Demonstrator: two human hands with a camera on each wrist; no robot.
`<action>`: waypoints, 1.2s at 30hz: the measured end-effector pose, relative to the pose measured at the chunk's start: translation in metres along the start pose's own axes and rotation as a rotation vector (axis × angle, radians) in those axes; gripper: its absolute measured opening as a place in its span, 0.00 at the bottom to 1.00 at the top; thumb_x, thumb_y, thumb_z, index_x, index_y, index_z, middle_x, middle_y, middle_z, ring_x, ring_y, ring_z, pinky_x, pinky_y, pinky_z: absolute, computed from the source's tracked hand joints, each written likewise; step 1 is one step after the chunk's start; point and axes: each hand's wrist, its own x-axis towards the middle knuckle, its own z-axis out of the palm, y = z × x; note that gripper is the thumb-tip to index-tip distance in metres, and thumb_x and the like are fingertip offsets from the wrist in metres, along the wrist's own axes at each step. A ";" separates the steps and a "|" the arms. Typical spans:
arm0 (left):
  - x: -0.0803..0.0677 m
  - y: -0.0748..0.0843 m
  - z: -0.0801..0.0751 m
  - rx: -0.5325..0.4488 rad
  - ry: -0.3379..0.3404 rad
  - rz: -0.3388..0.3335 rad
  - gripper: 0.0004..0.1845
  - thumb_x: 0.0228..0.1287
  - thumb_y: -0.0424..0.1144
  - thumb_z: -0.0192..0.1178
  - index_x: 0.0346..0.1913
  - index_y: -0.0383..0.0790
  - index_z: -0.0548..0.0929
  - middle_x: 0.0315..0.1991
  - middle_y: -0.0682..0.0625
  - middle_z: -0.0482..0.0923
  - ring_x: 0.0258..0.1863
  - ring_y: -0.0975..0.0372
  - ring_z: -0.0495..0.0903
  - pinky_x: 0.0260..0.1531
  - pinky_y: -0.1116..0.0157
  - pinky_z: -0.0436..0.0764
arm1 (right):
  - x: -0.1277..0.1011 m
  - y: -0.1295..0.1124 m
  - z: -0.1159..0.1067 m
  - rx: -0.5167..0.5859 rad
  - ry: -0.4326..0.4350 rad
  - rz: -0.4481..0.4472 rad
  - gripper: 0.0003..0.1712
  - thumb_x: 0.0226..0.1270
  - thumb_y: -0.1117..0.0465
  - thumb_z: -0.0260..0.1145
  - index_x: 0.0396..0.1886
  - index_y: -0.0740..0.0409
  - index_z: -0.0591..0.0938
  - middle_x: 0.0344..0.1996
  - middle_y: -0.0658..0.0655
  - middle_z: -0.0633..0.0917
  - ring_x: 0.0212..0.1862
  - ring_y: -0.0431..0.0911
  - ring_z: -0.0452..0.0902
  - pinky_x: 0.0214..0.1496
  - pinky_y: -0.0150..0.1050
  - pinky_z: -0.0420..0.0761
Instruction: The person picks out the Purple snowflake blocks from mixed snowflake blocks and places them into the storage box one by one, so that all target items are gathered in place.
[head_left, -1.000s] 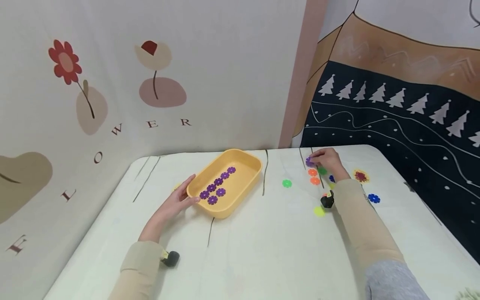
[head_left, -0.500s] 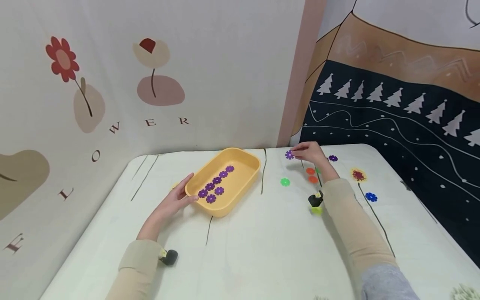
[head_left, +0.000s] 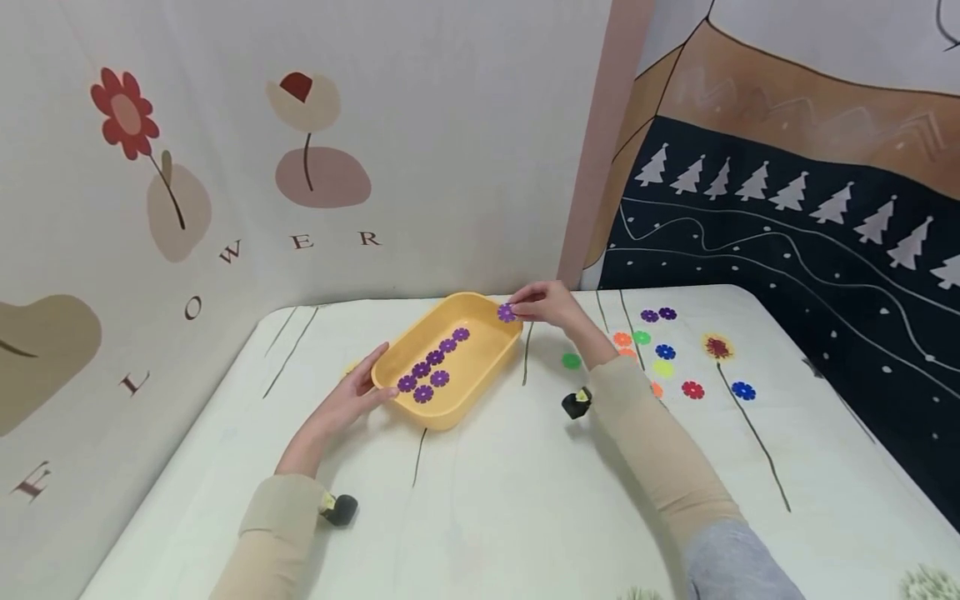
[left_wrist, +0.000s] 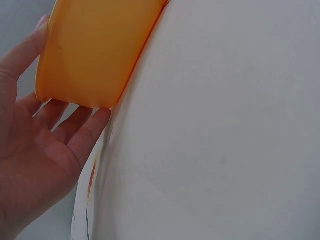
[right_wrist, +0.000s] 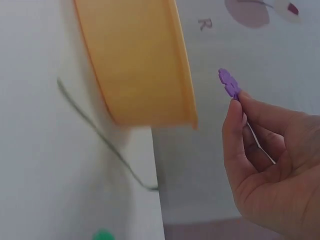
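A yellow tray (head_left: 501, 354) (left_wrist: 95, 50) (right_wrist: 137, 65) sits on the white table, with several purple flower pieces (head_left: 435, 360) lined up inside it. My right hand (head_left: 546, 305) (right_wrist: 272, 160) pinches one purple flower piece (head_left: 507, 312) (right_wrist: 229, 82) between thumb and fingertips, just above the tray's far right corner. My left hand (head_left: 352, 398) (left_wrist: 37, 145) lies with straight fingers against the tray's near left end, thumb along its side.
Loose flower pieces lie on the table to the right: purple (head_left: 657, 315), orange (head_left: 622, 339), green (head_left: 572, 361), blue (head_left: 665, 352), yellow (head_left: 663, 368), red (head_left: 692, 389). Printed cloth walls stand close behind the table.
My right hand has lifted a purple flower piece from the pile at the right and carried it leftward to the tray's far corner. The left hand has stayed against the tray.
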 end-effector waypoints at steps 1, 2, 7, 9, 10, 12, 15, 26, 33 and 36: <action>0.000 0.000 0.000 0.002 -0.004 0.005 0.46 0.70 0.42 0.61 0.81 0.52 0.43 0.81 0.38 0.46 0.78 0.42 0.54 0.75 0.45 0.60 | 0.001 -0.003 0.007 -0.006 -0.013 -0.010 0.14 0.68 0.62 0.68 0.50 0.63 0.85 0.48 0.62 0.85 0.45 0.45 0.84 0.59 0.43 0.86; 0.001 0.000 0.000 -0.001 0.000 0.001 0.46 0.70 0.42 0.61 0.81 0.53 0.43 0.81 0.39 0.46 0.78 0.42 0.54 0.75 0.45 0.60 | 0.003 -0.005 0.014 -0.003 -0.024 -0.019 0.13 0.67 0.62 0.69 0.49 0.63 0.85 0.48 0.62 0.85 0.44 0.45 0.84 0.59 0.45 0.85; 0.002 0.001 0.001 -0.013 -0.008 0.014 0.46 0.71 0.41 0.61 0.81 0.52 0.43 0.81 0.38 0.47 0.78 0.42 0.54 0.75 0.45 0.59 | 0.006 -0.013 0.046 0.030 -0.094 -0.058 0.11 0.66 0.66 0.69 0.46 0.66 0.85 0.46 0.65 0.86 0.42 0.49 0.86 0.56 0.47 0.87; 0.003 0.002 0.002 -0.015 -0.011 0.014 0.46 0.70 0.40 0.61 0.81 0.53 0.43 0.80 0.38 0.47 0.78 0.42 0.54 0.75 0.45 0.59 | 0.007 -0.015 0.057 0.023 -0.123 -0.072 0.10 0.65 0.68 0.69 0.45 0.67 0.85 0.43 0.64 0.87 0.41 0.49 0.86 0.54 0.46 0.88; 0.003 0.003 0.002 -0.016 -0.010 0.012 0.46 0.70 0.40 0.61 0.81 0.53 0.44 0.80 0.38 0.47 0.78 0.42 0.54 0.75 0.45 0.59 | 0.008 -0.015 0.062 0.008 -0.137 -0.077 0.10 0.65 0.68 0.69 0.44 0.67 0.85 0.42 0.64 0.87 0.40 0.49 0.87 0.53 0.45 0.88; 0.003 0.003 0.002 -0.017 -0.009 0.010 0.46 0.70 0.40 0.61 0.81 0.53 0.44 0.80 0.38 0.47 0.78 0.42 0.54 0.75 0.45 0.59 | 0.010 -0.013 0.071 -0.025 -0.165 -0.076 0.09 0.65 0.68 0.69 0.43 0.67 0.85 0.39 0.62 0.87 0.38 0.47 0.86 0.50 0.42 0.89; 0.003 0.002 0.003 -0.019 -0.011 0.017 0.46 0.70 0.40 0.61 0.81 0.52 0.44 0.80 0.38 0.47 0.78 0.42 0.54 0.75 0.46 0.59 | 0.014 -0.010 0.081 -0.100 -0.204 -0.058 0.08 0.64 0.69 0.69 0.42 0.67 0.86 0.36 0.59 0.87 0.33 0.41 0.83 0.43 0.35 0.90; 0.001 0.000 0.002 -0.009 -0.003 0.018 0.46 0.70 0.41 0.61 0.81 0.52 0.44 0.81 0.39 0.45 0.78 0.42 0.53 0.76 0.46 0.58 | 0.013 -0.007 0.100 -0.455 -0.181 -0.042 0.04 0.61 0.71 0.71 0.27 0.61 0.87 0.27 0.56 0.86 0.23 0.41 0.78 0.24 0.26 0.80; 0.001 0.000 0.000 -0.003 0.011 0.004 0.46 0.70 0.42 0.61 0.81 0.53 0.44 0.81 0.39 0.45 0.78 0.42 0.53 0.76 0.46 0.58 | 0.012 -0.012 0.109 -0.559 -0.151 -0.024 0.03 0.61 0.70 0.71 0.28 0.61 0.87 0.24 0.54 0.85 0.20 0.39 0.76 0.20 0.24 0.76; 0.001 0.000 0.000 0.000 0.014 -0.007 0.46 0.70 0.42 0.61 0.81 0.54 0.44 0.81 0.40 0.45 0.78 0.43 0.53 0.76 0.45 0.58 | 0.012 -0.012 0.111 -0.566 -0.136 -0.008 0.03 0.61 0.69 0.72 0.28 0.61 0.86 0.24 0.54 0.84 0.22 0.40 0.76 0.20 0.25 0.76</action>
